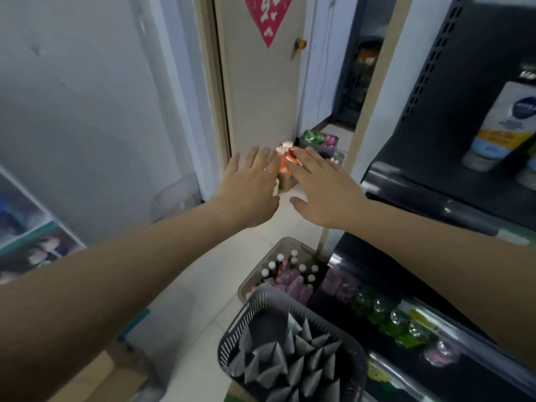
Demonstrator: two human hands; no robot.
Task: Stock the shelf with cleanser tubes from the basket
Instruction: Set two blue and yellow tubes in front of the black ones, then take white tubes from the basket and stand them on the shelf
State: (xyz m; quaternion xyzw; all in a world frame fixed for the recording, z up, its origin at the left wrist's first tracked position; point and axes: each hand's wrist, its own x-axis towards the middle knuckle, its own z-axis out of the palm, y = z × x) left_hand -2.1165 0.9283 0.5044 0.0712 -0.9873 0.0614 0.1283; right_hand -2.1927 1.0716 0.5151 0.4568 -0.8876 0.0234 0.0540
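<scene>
Cleanser tubes (293, 364) stand packed, crimped ends up, in dark slotted basket (232, 338), near right, beside black shelf (435, 181). Left hand (249, 187) and right hand (322, 187) stretched forward, flat, fingers straight, empty, apart, well above basket. Likely between picks; next move: reach down, grasp tube, lift to shelf.

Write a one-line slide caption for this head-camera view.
Left hand and right hand stretch forward, open, above a dark basket of grey cleanser tubes beside the black shelf.
</scene>
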